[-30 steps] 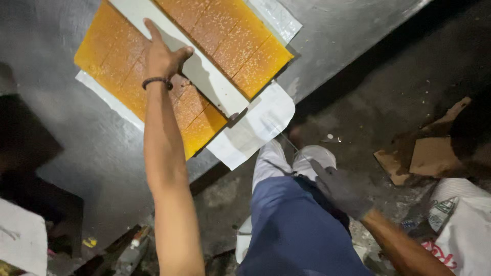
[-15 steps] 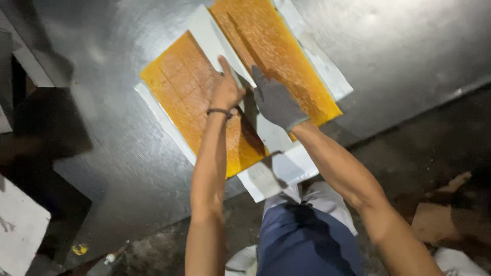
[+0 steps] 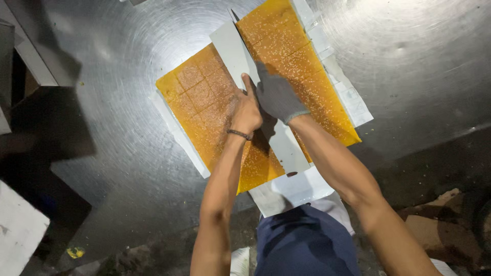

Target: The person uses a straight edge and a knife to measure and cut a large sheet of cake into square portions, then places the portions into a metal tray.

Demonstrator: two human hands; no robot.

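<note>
In the head view, a flat orange slab (image 3: 204, 110), scored into squares and speckled with seeds, is seen lying on white sheets on a brushed steel table (image 3: 128, 66), filling the upper middle of the frame. A long pale straightedge (image 3: 240, 59) is laid across the slab, its long axis running from the upper middle down toward the lower right. The bare left hand (image 3: 245, 110), with a dark band at the wrist, is pressed flat on the slab, touching the straightedge's left side. The gloved right hand (image 3: 276, 94) is closed over the straightedge beside it; whether anything else is gripped cannot be told. Both hands are equally near.
</note>
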